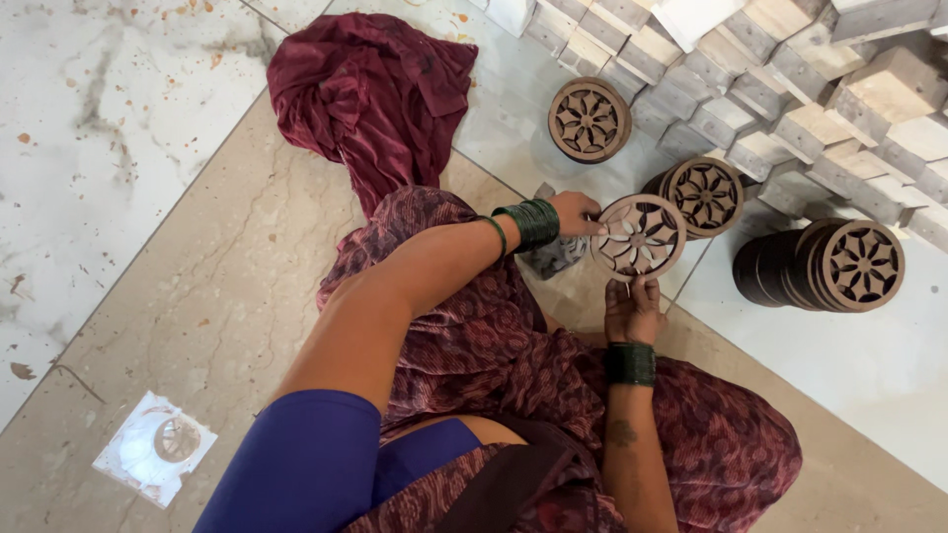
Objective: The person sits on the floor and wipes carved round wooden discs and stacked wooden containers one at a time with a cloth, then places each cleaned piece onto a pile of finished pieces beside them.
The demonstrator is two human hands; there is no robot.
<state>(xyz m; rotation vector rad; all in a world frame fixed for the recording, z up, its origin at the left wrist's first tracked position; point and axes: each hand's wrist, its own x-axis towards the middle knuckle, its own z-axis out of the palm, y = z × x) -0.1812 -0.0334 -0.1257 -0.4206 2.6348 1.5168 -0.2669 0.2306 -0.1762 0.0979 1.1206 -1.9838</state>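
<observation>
Head view: person seated on a beige and white marble tile floor. Both hands hold 1 round brown wooden disc with a cut-out flower pattern, upright-ish, face toward the camera, above the lap near the seam between the beige and white tiles. Left hand pinches the disc's left rim, fingers closed on it. Right hand grips the bottom rim from below, fingers curled shut on the edge. Green bangles on both wrists.

Nearby on the white tile: 1 matching disc stack lying on its side right of the held disc, another stack just behind it, 1 more further up. Stacked pale wooden blocks fill the floor's top right corner. Crumpled maroon cloth at top centre. Clear plastic wrapper at bottom left.
</observation>
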